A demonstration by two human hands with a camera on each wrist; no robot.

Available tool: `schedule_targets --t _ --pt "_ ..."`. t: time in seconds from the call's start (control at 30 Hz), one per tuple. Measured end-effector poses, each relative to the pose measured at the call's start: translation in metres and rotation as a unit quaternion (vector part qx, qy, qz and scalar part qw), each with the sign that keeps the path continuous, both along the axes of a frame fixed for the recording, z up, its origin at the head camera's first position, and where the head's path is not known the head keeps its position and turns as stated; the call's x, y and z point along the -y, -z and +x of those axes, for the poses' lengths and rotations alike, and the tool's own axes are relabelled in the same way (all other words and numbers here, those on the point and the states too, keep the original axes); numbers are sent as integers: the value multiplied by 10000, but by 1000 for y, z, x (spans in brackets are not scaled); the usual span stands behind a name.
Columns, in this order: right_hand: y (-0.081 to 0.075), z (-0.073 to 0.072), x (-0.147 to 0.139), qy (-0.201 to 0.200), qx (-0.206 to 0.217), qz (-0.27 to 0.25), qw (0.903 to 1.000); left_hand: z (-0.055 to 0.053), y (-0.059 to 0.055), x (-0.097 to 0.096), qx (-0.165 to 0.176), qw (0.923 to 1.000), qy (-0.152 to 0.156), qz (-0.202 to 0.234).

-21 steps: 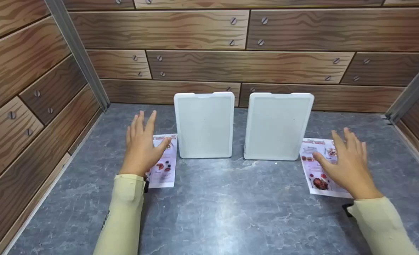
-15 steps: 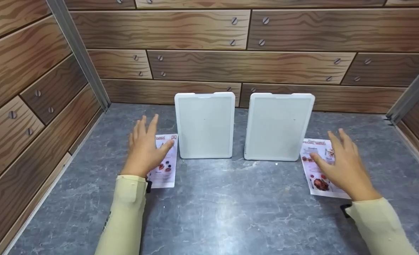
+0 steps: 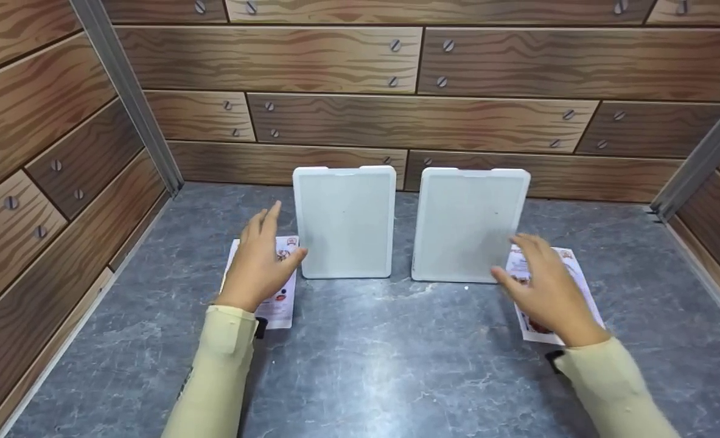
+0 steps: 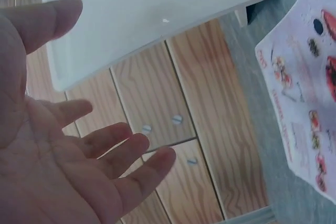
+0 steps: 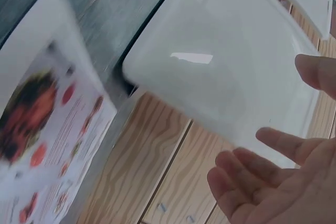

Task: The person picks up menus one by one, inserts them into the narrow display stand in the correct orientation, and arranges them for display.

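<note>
Two white upright panels stand side by side on the table, a left panel (image 3: 344, 228) and a right panel (image 3: 466, 228). My left hand (image 3: 259, 264) hovers over a printed menu sheet (image 3: 282, 316), its thumb close to the left panel's edge. It holds nothing, with fingers spread in the left wrist view. Over a second menu sheet (image 5: 58, 124) my right hand (image 3: 548, 289) reaches toward the right panel, fingers loosely bent and nothing in them. Whether its fingertips touch the panel's lower right edge, I cannot tell. Each hand partly hides the sheet below it.
The grey marbled table (image 3: 360, 365) is bounded by a wood-patterned back wall (image 3: 335, 115) and side walls, with metal strips in the corners. A narrow gap separates the two panels. Tiny white specks lie on the tabletop.
My right hand has moved left, from over its menu sheet to beside the right panel. My left hand has shifted slightly right toward the left panel. The head view has tipped a little.
</note>
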State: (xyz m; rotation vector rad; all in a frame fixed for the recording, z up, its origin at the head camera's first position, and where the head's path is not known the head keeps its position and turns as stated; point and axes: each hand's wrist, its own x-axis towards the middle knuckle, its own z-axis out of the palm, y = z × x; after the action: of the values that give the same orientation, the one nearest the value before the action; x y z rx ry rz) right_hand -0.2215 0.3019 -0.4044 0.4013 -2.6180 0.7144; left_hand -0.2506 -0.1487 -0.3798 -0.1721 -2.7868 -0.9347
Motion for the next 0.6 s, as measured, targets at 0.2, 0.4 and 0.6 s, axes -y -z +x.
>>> schedule_targets --t 0.2,0.4,0.6 --pt "-3 -4 25 -295 238 -93 9992 -5 3 8 155 9998 -99 29" --pt "-5 -9 51 -536 556 -55 9970 -6 9 23 668 9973 -282 -128" --pt "0 -15 81 -880 854 34 9924 -7 17 34 1068 9935 -152 -369"
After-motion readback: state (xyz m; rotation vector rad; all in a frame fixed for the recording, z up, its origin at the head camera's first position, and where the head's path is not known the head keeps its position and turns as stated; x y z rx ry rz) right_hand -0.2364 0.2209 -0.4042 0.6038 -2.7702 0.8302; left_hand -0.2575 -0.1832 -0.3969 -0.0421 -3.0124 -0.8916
